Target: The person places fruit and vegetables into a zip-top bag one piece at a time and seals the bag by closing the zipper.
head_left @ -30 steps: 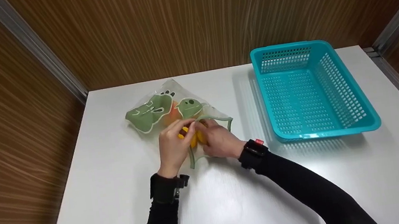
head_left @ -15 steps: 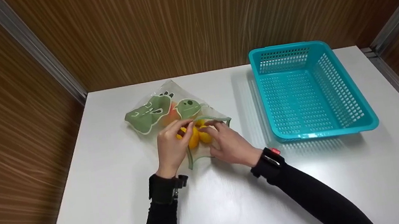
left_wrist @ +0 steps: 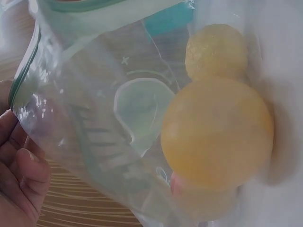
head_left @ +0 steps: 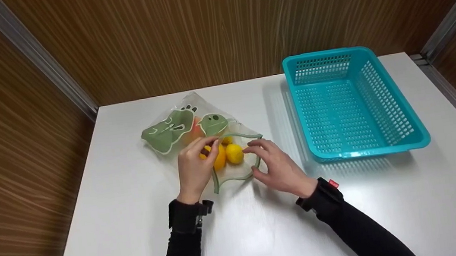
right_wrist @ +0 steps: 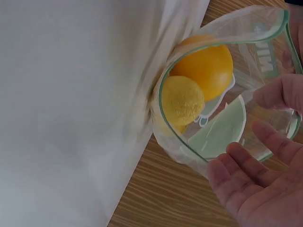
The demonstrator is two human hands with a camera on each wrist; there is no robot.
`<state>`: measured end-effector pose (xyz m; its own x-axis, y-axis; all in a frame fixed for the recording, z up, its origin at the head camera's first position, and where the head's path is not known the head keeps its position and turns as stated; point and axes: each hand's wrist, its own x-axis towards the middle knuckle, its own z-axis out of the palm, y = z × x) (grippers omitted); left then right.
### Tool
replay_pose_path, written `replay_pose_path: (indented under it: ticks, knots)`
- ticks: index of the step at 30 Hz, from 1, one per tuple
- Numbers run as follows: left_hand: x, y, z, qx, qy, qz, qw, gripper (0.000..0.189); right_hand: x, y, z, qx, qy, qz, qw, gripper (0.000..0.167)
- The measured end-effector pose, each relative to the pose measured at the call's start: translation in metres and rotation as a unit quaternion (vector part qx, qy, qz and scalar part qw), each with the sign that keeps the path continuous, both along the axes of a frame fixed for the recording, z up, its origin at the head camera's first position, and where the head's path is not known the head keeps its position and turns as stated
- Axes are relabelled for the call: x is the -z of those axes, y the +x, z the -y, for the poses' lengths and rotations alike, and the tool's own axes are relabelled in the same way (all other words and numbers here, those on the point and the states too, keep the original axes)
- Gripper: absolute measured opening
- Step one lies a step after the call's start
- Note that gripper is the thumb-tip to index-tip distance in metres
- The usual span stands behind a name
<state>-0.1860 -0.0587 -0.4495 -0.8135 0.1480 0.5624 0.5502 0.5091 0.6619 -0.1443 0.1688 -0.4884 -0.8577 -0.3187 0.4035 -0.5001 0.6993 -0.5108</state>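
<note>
A clear zip bag with green prints lies on the table, its green-edged mouth spread apart toward me. Inside are a lemon, an orange and a reddish-orange round thing seen through the film. Another yellow piece shows behind the lemon. My left hand pinches the upper left edge of the mouth. My right hand is at the right side of the mouth, fingers parted and holding nothing. In the right wrist view, the lemon rests against the orange.
A turquoise perforated basket stands at the right on the white table. Wood-grain panels rise behind the table and at both sides.
My right hand has drawn back from the bag's mouth to the right and its fingers have spread, leaving the lemon in view. My left hand keeps its pinch on the edge.
</note>
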Motion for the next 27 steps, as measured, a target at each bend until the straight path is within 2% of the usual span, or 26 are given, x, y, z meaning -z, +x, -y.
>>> replay_pose_path:
  ticks: [5, 8, 12, 16, 21, 27]
  knots:
    - [0.001, 0.0, -0.001, 0.003, -0.001, 0.004, 1.0, 0.014, 0.006, -0.002, -0.007, 0.058, -0.078, -0.023, 0.995, 0.029]
    - [0.001, -0.001, 0.0, 0.001, 0.0, 0.004, 1.0, 0.014, 0.011, -0.005, -0.011, 0.097, -0.122, -0.033, 0.9872, 0.024]
    - [0.001, -0.001, 0.0, -0.002, 0.001, 0.0, 1.0, 0.013, 0.014, -0.007, -0.013, 0.142, -0.165, -0.021, 0.9758, 0.023]
    - [0.001, 0.0, 0.0, -0.001, 0.001, -0.005, 1.0, 0.013, 0.013, -0.007, -0.012, 0.165, -0.172, 0.019, 0.9711, 0.029]
    - [0.001, 0.001, 0.0, 0.001, 0.001, -0.006, 1.0, 0.013, 0.012, -0.007, -0.01, 0.162, -0.163, 0.071, 0.9708, 0.029]
    - [0.0, 0.0, 0.001, 0.001, 0.004, 0.002, 1.0, 0.013, 0.01, -0.011, -0.008, 0.159, -0.157, 0.092, 0.9703, 0.024]
